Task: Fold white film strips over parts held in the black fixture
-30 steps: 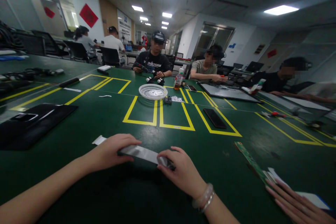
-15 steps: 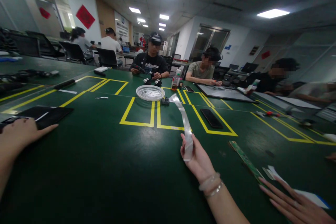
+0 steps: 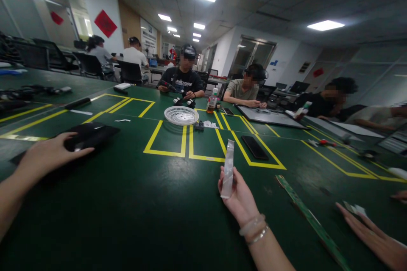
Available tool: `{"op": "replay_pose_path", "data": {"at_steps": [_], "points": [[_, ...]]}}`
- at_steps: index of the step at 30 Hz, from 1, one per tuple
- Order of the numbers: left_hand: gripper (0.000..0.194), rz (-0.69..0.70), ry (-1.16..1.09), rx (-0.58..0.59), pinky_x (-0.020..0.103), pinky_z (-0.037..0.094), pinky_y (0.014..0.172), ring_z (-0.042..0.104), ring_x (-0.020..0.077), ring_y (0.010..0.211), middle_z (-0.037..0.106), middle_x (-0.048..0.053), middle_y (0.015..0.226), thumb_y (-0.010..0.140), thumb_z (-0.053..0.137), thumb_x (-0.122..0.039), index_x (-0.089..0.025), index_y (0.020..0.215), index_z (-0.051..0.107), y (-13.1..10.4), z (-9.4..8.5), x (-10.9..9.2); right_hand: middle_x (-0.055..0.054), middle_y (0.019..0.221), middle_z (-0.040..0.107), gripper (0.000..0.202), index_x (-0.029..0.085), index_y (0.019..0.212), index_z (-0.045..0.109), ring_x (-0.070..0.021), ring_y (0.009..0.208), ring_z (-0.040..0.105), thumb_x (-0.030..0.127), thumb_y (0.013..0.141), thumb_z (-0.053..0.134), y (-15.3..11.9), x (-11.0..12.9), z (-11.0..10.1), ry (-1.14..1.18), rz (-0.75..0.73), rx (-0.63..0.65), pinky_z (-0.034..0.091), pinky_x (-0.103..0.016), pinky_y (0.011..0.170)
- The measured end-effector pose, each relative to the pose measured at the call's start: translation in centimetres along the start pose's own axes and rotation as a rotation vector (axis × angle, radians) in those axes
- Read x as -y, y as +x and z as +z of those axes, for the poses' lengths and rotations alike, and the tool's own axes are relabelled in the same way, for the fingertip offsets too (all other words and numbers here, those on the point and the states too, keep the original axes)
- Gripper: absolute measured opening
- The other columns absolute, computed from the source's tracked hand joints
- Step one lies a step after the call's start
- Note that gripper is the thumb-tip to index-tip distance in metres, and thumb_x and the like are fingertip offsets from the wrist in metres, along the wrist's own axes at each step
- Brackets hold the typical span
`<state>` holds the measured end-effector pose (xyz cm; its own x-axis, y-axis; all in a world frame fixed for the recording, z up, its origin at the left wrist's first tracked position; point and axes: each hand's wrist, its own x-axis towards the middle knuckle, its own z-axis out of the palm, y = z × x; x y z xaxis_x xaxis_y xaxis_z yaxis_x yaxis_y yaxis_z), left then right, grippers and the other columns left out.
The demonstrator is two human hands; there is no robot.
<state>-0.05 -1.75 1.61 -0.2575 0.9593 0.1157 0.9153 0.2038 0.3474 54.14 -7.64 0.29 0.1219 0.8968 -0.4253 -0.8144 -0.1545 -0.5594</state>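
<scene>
My right hand [image 3: 237, 194] is closed on a pale, shiny strip [image 3: 228, 169], which stands up from the fingers over the green table [image 3: 152, 211]. At the left, my left hand [image 3: 47, 154] has its thumb and fingers around the near edge of a flat black object [image 3: 98, 133]. That object's far end looks slightly raised off the table; my hand hides part of it. Ahead of my right hand lies a black phone [image 3: 255, 147] inside a yellow tape outline.
A white slotted basket [image 3: 181, 115], a small dark block [image 3: 199, 125] and a bottle [image 3: 212, 101] stand farther back. A green circuit board [image 3: 310, 218] lies at the right, beside another person's hand [image 3: 370, 230]. People sit across the table.
My left hand has moved right with the black object. The strip in my right hand now stands shorter and more upright. The other person's hand has moved right, off the circuit board.
</scene>
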Motion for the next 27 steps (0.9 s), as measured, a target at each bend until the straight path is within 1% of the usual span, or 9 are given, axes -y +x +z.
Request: {"op": "replay_pose_path", "data": {"at_steps": [2, 5, 7, 10, 13, 16, 20, 23, 27], "points": [[0.086, 0.186, 0.042, 0.016, 0.052, 0.044, 0.091, 0.053, 0.0439, 0.112, 0.055, 0.020, 0.128, 0.080, 0.061, -0.069, -0.008, 0.140, 0.048, 0.6, 2.1, -5.3, 0.000, 0.081, 0.073, 0.017, 0.016, 0.108, 0.062, -0.0096, 0.061, 0.070, 0.022, 0.093, 0.060, -0.1, 0.0, 0.1, -0.001, -0.007, -0.002, 0.062, -0.023, 0.060], [0.073, 0.556, -0.062, 0.026, 0.052, 0.033, 0.108, 0.051, 0.0385, 0.120, 0.057, 0.012, 0.131, 0.074, 0.073, -0.059, -0.021, 0.134, 0.056, -2.1, 4.7, -11.9, 0.000, 0.082, 0.074, 0.015, 0.015, 0.107, 0.063, -0.0091, 0.062, 0.069, 0.021, 0.095, 0.057, -0.2, 0.0, 0.3, -0.003, -0.013, -0.005, 0.062, -0.022, 0.060], [0.071, 0.755, -0.124, 0.106, 0.053, 0.023, 0.117, 0.049, 0.0359, 0.125, 0.056, 0.009, 0.134, 0.073, 0.077, -0.054, -0.027, 0.134, 0.055, -5.2, 5.9, -15.0, -0.001, 0.082, 0.073, 0.016, 0.015, 0.108, 0.064, -0.0097, 0.063, 0.069, 0.021, 0.094, 0.058, -0.2, 0.1, 0.5, -0.007, -0.024, -0.001, 0.062, -0.022, 0.061], [0.078, 0.935, -0.178, 0.265, 0.058, 0.016, 0.118, 0.048, 0.0355, 0.128, 0.053, 0.009, 0.138, 0.070, 0.083, -0.052, -0.027, 0.137, 0.053, -9.2, 7.1, -18.0, -0.001, 0.086, 0.074, 0.019, 0.019, 0.111, 0.065, -0.0103, 0.065, 0.070, 0.020, 0.092, 0.060, -0.4, 0.2, 0.9, -0.019, -0.067, 0.002, 0.061, -0.021, 0.062], [0.083, 1.011, -0.203, 0.340, 0.059, 0.013, 0.119, 0.046, 0.0345, 0.130, 0.051, 0.008, 0.140, 0.068, 0.087, -0.050, -0.027, 0.139, 0.052, -11.0, 8.0, -19.2, 0.000, 0.092, 0.075, 0.024, 0.023, 0.114, 0.065, -0.0103, 0.069, 0.071, 0.020, 0.090, 0.063, -0.6, 0.0, 1.3, -0.060, -0.164, -0.005, 0.060, -0.021, 0.063], [0.084, 1.031, -0.193, 0.339, 0.059, 0.014, 0.119, 0.042, 0.0336, 0.134, 0.046, 0.009, 0.145, 0.070, 0.087, -0.051, -0.027, 0.142, 0.049, -11.0, 9.0, -19.2, -0.001, 0.104, 0.075, 0.036, 0.026, 0.119, 0.065, -0.0127, 0.083, 0.072, 0.025, 0.084, 0.072, -1.1, -0.5, 1.5, -0.187, -0.292, 0.022, 0.060, -0.023, 0.072], [0.088, 1.076, -0.134, 0.283, 0.059, 0.019, 0.118, 0.039, 0.0334, 0.136, 0.041, 0.011, 0.149, 0.074, 0.084, -0.057, -0.025, 0.146, 0.044, -10.8, 9.8, -18.7, -0.003, 0.121, 0.070, 0.055, 0.030, 0.129, 0.061, -0.0208, 0.104, 0.069, 0.039, 0.078, 0.078, -1.5, -1.2, 1.2, -0.477, -0.473, 0.080, 0.057, -0.037, 0.091], [0.085, 1.162, -0.110, 0.124, 0.056, 0.024, 0.117, 0.043, 0.0339, 0.133, 0.044, 0.012, 0.146, 0.075, 0.081, -0.059, -0.023, 0.144, 0.046, -11.1, 9.5, -18.5, -0.007, 0.128, 0.067, 0.044, 0.028, 0.127, 0.064, -0.0240, 0.113, 0.064, 0.041, 0.085, 0.069, -1.8, -1.5, 1.0, -0.845, -0.681, 0.199, 0.049, -0.046, 0.101], [0.039, 1.357, -0.206, -0.228, 0.044, 0.040, 0.105, 0.059, 0.0265, 0.109, 0.062, 0.008, 0.119, 0.091, 0.068, -0.039, -0.020, 0.124, 0.060, -11.8, 8.3, -18.2, -0.006, 0.130, 0.064, 0.035, 0.032, 0.127, 0.065, -0.0248, 0.121, 0.057, 0.023, 0.095, 0.051, -2.6, -1.9, 0.9, -1.510, -0.963, 0.519, 0.043, -0.050, 0.105]]}}
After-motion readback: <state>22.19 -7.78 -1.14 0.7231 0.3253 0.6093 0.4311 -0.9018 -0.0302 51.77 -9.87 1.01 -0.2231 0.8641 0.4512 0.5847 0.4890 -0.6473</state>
